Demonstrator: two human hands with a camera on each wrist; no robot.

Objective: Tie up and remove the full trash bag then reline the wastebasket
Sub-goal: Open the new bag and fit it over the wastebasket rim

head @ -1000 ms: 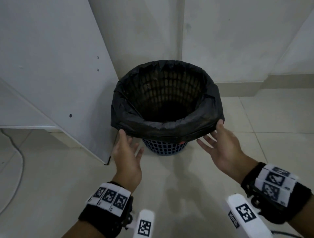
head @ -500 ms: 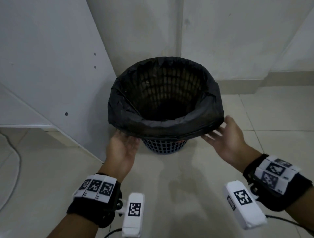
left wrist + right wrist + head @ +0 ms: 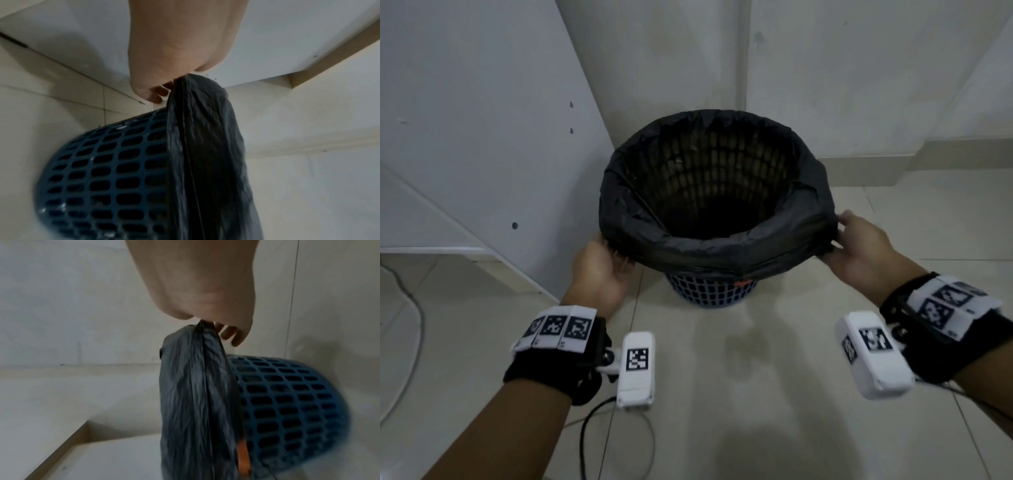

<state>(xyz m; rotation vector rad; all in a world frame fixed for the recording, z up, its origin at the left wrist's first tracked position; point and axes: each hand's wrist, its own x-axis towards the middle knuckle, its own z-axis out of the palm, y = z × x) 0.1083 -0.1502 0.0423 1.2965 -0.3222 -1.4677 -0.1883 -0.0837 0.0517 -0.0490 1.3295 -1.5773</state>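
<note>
My left hand (image 3: 599,265) pinches the folded-over edge of the one black trash bag (image 3: 726,250) at its left side, fingers curled on the plastic. My right hand (image 3: 859,246) grips the same edge at the right side. The bag lines the single blue mesh wastebasket (image 3: 710,296), which stands upright on the tiled floor (image 3: 756,394) in a corner of the white wall (image 3: 842,68). The bag's inside is too dark to tell its contents.

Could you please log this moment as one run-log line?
left hand: grips trash bag overhang | right hand: pinches overhang | wastebasket: lined, upright
</note>
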